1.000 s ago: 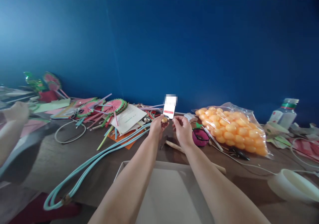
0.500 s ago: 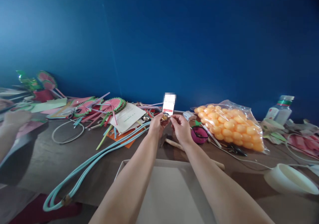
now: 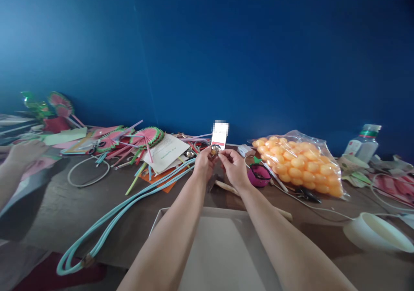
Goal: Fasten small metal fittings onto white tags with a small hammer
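Note:
Both my arms reach forward over a white tray [image 3: 168,222]. My left hand [image 3: 203,164] and my right hand [image 3: 234,166] meet at the fingertips, pinched together on a small round metallic object [image 3: 214,150] with a yellowish part. Just behind it a white card with a red band [image 3: 220,136] stands against the blue wall. A wooden stick [image 3: 226,189] lies on the table under my right wrist. A pink round thing [image 3: 258,174] sits right of my right hand.
A clear bag of orange balls [image 3: 300,164] lies to the right, with a plastic bottle [image 3: 364,144] and a white bowl [image 3: 375,233] beyond. Pink and green paper fans [image 3: 148,136], straws, a wire ring [image 3: 87,172] and light-blue tubing [image 3: 123,209] lie left. Another person's hand [image 3: 22,153] is far left.
My right hand has closed in on my left, and both now pinch the small object together. The person's hand at far left has shifted slightly.

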Available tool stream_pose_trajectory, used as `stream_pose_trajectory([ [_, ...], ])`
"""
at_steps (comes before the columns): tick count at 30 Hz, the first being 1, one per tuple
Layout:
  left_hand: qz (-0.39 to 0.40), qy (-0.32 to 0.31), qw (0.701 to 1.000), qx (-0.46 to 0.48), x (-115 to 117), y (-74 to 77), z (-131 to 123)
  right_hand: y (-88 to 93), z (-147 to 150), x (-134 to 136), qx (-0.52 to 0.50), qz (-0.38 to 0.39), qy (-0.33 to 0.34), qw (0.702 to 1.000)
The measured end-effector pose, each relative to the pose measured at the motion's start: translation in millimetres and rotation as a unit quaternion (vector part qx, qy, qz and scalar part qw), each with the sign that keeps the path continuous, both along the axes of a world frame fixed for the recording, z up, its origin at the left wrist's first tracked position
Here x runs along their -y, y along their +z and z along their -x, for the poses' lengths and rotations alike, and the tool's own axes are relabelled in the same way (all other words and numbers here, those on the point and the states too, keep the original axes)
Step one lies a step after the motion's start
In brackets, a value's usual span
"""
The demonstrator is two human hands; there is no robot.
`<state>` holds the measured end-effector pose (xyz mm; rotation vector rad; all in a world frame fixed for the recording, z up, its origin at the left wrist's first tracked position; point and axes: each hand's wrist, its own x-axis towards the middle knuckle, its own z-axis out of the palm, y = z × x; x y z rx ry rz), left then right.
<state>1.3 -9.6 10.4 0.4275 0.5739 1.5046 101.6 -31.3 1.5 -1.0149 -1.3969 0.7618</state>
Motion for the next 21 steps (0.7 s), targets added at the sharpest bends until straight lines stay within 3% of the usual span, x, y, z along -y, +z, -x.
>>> stream_pose_trajectory([
  [21,0.115,-0.044,0.992,0.017,-2.1,-0.2,2.7,1.4,7.5,8.0,0.033,0.024,0.028,0.999],
])
